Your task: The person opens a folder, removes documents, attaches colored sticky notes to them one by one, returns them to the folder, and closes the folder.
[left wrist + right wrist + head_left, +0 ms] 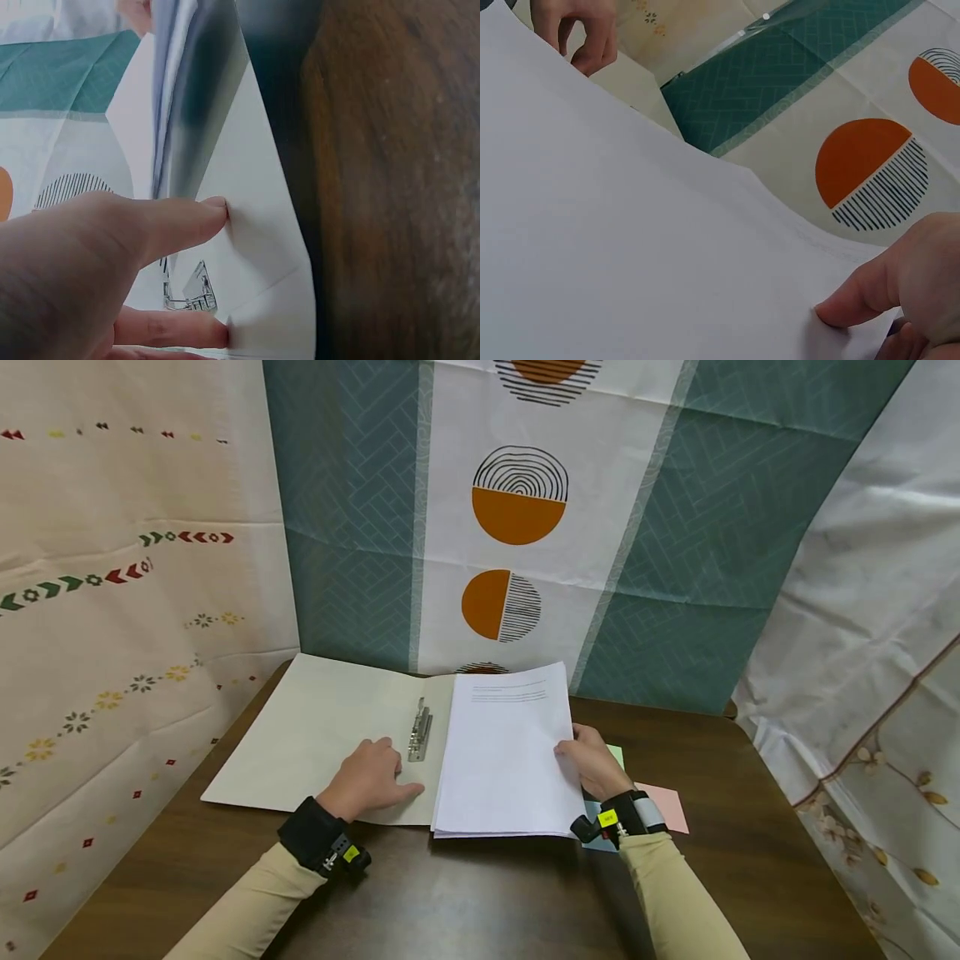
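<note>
A cream ring binder [315,735] lies open on the table, a metal ring mechanism [421,731] on its inner side. My left hand [372,778] rests on the binder just below the rings. In the left wrist view its thumb [180,225] and fingertips touch the pale board. My right hand [594,762] pinches the right edge of a stack of white paper sheets [506,760], thumb on top. Printed lines show near the top of the upper sheet. The fingers under the sheets are mostly hidden.
Right of the paper, partly under my right wrist, lie a pink sheet [666,806], a blue sheet [596,842] and a green sheet [617,753]. The wooden table [712,877] meets a patterned cloth [352,527] at the back, with cloths at both sides.
</note>
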`<state>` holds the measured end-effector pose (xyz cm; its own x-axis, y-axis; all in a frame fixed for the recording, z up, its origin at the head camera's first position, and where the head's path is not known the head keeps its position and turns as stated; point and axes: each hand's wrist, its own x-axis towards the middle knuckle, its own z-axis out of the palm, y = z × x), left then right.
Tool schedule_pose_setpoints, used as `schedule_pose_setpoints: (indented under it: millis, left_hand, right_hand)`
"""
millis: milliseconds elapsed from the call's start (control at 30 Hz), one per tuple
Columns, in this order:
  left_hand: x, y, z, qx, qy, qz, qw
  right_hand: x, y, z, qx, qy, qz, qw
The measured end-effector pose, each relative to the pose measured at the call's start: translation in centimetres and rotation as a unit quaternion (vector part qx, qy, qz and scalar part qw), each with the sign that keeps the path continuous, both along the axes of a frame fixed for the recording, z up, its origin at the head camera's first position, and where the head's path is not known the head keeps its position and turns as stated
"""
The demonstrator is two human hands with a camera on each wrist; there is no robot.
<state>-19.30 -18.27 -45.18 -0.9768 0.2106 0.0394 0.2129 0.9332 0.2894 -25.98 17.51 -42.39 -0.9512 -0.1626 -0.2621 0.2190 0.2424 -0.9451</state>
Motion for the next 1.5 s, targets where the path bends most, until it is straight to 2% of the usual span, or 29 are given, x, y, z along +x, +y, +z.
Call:
schedule_pose_setpoints:
  millis: [200,233,533,733,967,1267,1500]
  left_hand:
    - [0.0,-0.2,0.4,-0.003,-0.005,0.011,0.9999]
    - [0.0,-0.1,0.7,-0.003,-0.015,0.015,0.9998]
    - [0.0,0.0,0.5,-0.024,-0.015,0.029,0.9992]
    - [0.2,0.1,0.5,-0.029,-0.008,0.033,0.9990]
    - [0.4,0.2,0.3,-0.037,-0.006,0.033,0.9988]
    - [0.4,0.3,0.3,-0.040,-0.001,0.031,0.9987]
    - [0.7,0.5,0.6,-0.042,0.001,0.031,0.9987]
  right_hand:
    - [1.7,0.3,0.7,-0.005,0.006,0.009,1.000]
    - [2.0,0.3,0.8,-0.006,0.005,0.009,1.000]
    - [5.2,0.4,0.6,-0.002,0.000,0.019,1.000]
    - [7.2,1.0,-0.3,-0.006,-0.011,0.022,1.000]
    - [8.9,1.7,-1.7,-0.012,-0.019,0.013,1.000]
    - [10.3,2.3,-3.6,-0.011,-0.025,-0.016,1.000]
    - [10.7,2.5,-4.6,0.012,-0.019,-0.021,1.000]
